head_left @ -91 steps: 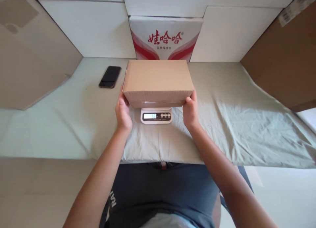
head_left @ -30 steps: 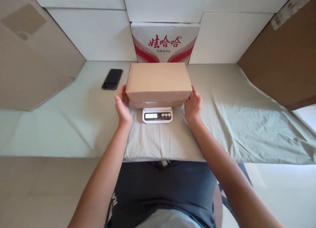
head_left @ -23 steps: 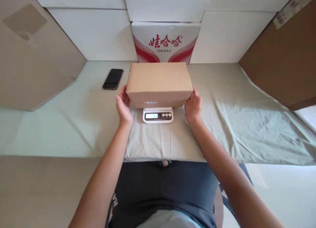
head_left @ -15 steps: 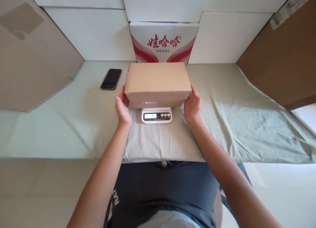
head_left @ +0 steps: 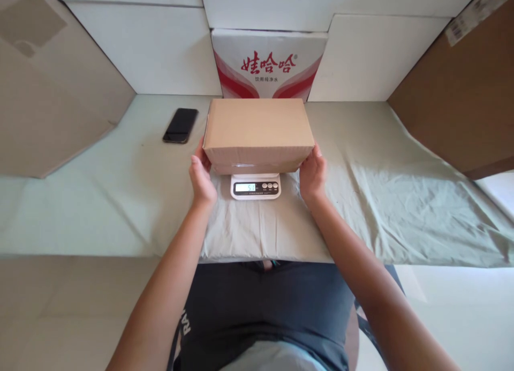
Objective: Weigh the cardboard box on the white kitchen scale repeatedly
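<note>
A closed brown cardboard box point(head_left: 259, 123) sits over a small white digital scale point(head_left: 256, 195), hiding the scale's platform. The scale's lit display reads what looks like 51, with several round buttons to its right. My left hand point(head_left: 202, 175) is at the box's left end, its thumb in front and its other fingers partly hidden behind the side. On the opposite end, my right hand point(head_left: 313, 173) curls against the lower right side, some fingertips out of sight. The box is held between both hands.
A black smartphone point(head_left: 180, 126) lies on the pale green cloth point(head_left: 160, 210), left of the box. Behind stands a white carton with red markings point(head_left: 267, 60), among white panels. Large brown cardboard panels point(head_left: 52, 92) flank the left side and the right side point(head_left: 458, 103).
The whole view has shifted slightly. Both hands stay at the ends of the box, and the display still looks like 51.
</note>
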The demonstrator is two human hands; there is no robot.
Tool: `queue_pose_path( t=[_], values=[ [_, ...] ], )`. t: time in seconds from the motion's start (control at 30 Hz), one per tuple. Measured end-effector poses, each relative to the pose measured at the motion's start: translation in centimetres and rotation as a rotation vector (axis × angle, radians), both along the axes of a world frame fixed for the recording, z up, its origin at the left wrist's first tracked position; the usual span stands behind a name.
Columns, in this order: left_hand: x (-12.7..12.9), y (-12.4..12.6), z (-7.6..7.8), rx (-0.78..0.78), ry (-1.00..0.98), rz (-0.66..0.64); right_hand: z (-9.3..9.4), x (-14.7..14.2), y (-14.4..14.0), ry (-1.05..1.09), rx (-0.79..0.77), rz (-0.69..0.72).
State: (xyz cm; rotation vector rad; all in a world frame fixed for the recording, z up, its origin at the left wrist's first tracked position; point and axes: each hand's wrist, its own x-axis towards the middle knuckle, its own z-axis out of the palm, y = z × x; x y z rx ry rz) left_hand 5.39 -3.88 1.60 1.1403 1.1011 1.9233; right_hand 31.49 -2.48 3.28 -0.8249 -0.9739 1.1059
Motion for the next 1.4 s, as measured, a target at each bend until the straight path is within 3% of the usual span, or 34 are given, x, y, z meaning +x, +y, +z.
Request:
queue_pose_path(
  t=[0.33, 1.23, 1.4],
  values=[
    [-0.06, -0.01, -0.03, 0.015, 0.008, -0.003, 0.7, -0.11, -0.28, 0.029, -0.014, -0.002],
    [0.32, -0.72, 0.7, 0.012, 0.061, -0.007, -0.14, -0.44, -0.59, -0.048, 0.042, 0.02],
    [0.31, -0.63, 0.64, 0.011, 0.065, 0.0, 0.13, -0.2, -0.76, -0.047, -0.005, 0.011]
  ],
)
